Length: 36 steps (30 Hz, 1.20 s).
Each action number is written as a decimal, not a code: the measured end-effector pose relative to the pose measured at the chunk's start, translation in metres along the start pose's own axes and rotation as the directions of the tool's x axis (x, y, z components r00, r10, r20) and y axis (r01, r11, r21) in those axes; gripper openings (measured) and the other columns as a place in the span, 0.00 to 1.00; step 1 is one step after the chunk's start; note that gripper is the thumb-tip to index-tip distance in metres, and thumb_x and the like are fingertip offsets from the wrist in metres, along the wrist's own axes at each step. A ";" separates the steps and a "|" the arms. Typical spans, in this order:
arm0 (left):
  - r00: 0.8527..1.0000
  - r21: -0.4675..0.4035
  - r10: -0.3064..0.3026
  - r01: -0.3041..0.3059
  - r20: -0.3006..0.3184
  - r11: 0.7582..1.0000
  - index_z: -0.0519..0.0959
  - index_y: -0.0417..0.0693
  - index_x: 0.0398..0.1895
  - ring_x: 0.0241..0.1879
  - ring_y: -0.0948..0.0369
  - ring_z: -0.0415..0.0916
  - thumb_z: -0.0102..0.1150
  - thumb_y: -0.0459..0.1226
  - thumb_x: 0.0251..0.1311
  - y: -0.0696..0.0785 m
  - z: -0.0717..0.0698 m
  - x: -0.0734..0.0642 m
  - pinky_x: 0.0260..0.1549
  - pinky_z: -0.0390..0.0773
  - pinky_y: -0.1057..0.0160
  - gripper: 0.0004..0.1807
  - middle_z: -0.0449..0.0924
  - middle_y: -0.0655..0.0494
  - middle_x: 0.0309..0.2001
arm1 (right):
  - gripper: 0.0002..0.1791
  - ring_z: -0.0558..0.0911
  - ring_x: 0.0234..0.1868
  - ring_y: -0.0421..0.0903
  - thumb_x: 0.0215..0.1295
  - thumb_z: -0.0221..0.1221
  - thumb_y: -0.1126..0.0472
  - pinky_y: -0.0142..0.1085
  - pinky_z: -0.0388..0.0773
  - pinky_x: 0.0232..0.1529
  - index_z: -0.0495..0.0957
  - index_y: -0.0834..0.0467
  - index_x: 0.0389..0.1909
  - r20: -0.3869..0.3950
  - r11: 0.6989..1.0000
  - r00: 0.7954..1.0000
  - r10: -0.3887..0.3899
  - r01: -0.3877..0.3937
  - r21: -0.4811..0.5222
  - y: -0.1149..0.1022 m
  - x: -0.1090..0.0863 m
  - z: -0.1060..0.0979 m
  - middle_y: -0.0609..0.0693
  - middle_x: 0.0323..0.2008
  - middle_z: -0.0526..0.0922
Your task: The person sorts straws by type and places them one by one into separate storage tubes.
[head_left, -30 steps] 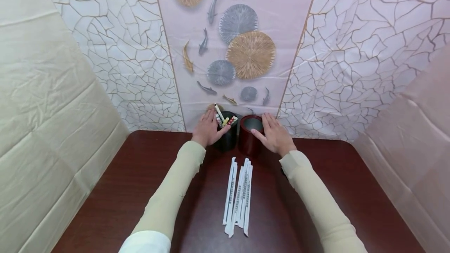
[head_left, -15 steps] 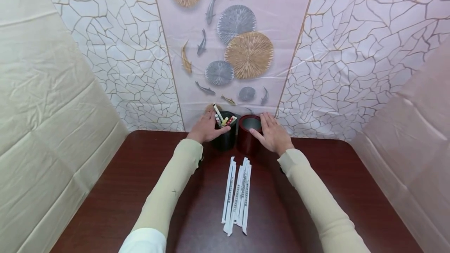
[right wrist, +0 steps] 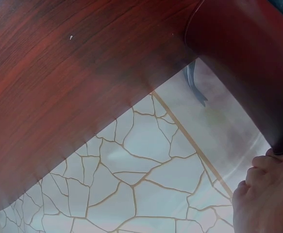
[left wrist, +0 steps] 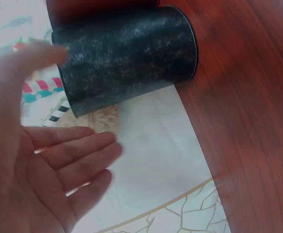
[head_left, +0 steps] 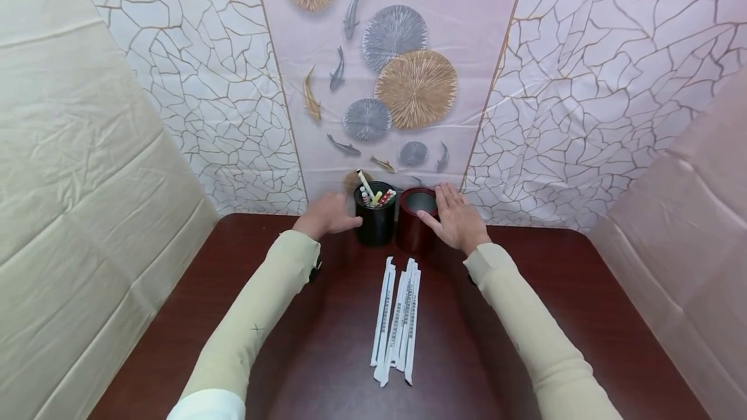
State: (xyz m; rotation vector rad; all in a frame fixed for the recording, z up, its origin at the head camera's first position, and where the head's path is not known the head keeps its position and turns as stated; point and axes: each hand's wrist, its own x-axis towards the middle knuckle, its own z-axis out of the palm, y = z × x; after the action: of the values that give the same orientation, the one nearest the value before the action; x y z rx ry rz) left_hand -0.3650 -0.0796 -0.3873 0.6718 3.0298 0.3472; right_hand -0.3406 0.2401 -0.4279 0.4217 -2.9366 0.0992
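A black cylindrical holder (head_left: 376,228) stands upright at the back of the table, with several patterned, marker-like sticks (head_left: 366,185) in it. My left hand (head_left: 328,214) is just left of this holder, its thumb near the holder's side. In the left wrist view the fingers (left wrist: 85,155) are spread loosely and hold nothing, beside the black holder (left wrist: 126,56). My right hand (head_left: 460,220) rests against the right side of a dark red cylindrical holder (head_left: 411,233), thumb over its rim. The right wrist view shows the knuckles at the red holder's (right wrist: 248,63) edge.
Several long paper-wrapped sticks (head_left: 393,326) with printed text lie lengthwise on the dark red wooden table (head_left: 262,264), in front of the holders. A patterned cloth (head_left: 233,83) hangs right behind the table's back edge, and pale panels stand at both sides.
My left hand has let go of the black holder and moved left, away from it. The right hand stays at the red holder. Both holders and the wrapped sticks have not moved.
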 end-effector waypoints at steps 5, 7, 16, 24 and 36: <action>0.999 -0.011 0.020 -0.020 -0.025 1.000 0.76 0.45 0.20 0.26 0.55 0.72 0.70 0.50 0.62 0.002 0.005 -0.010 0.30 0.76 0.55 0.22 0.77 0.52 0.22 | 0.51 0.49 0.86 0.63 0.82 0.39 0.31 0.54 0.50 0.86 0.48 0.70 0.83 -0.005 1.000 1.000 -0.001 0.001 0.008 0.000 0.000 -0.001 0.67 0.84 0.50; 0.999 -0.012 0.030 -0.031 -0.026 0.999 0.76 0.46 0.18 0.24 0.57 0.71 0.71 0.49 0.61 0.005 0.010 -0.013 0.28 0.74 0.58 0.22 0.75 0.55 0.20 | 0.51 0.49 0.86 0.62 0.81 0.40 0.30 0.54 0.49 0.86 0.48 0.69 0.83 -0.004 1.000 1.000 0.000 0.000 0.008 0.000 0.000 -0.001 0.67 0.84 0.50; 0.993 -0.161 -0.048 0.065 0.109 0.985 0.64 0.54 0.07 0.14 0.62 0.59 0.71 0.46 0.64 0.026 0.047 -0.025 0.22 0.64 0.63 0.32 0.57 0.63 0.09 | 0.51 0.49 0.86 0.62 0.81 0.38 0.30 0.54 0.50 0.86 0.48 0.69 0.83 -0.002 1.000 1.000 0.009 -0.009 0.010 0.001 0.001 0.002 0.67 0.84 0.49; 0.984 -0.304 -0.102 0.143 0.147 0.942 0.66 0.52 0.06 0.13 0.61 0.60 0.71 0.44 0.65 0.040 0.080 -0.029 0.17 0.62 0.64 0.32 0.58 0.61 0.09 | 0.51 0.49 0.86 0.63 0.82 0.39 0.30 0.55 0.50 0.85 0.48 0.70 0.83 -0.008 1.000 1.000 0.006 -0.006 0.008 0.001 0.000 0.002 0.67 0.84 0.50; 0.962 -0.333 -0.140 0.214 0.233 0.918 0.72 0.51 0.11 0.18 0.59 0.70 0.73 0.46 0.63 0.056 0.109 -0.028 0.20 0.68 0.63 0.26 0.68 0.58 0.13 | 0.51 0.49 0.87 0.62 0.81 0.38 0.30 0.55 0.49 0.86 0.47 0.69 0.83 -0.003 1.000 1.000 0.010 -0.010 0.016 0.001 0.001 0.003 0.67 0.84 0.49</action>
State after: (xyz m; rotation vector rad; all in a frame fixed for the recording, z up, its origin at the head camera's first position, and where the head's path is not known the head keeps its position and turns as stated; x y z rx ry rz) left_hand -0.3094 -0.0186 -0.4817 0.3746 2.6990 0.7445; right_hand -0.3419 0.2409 -0.4305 0.4092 -2.9366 0.1249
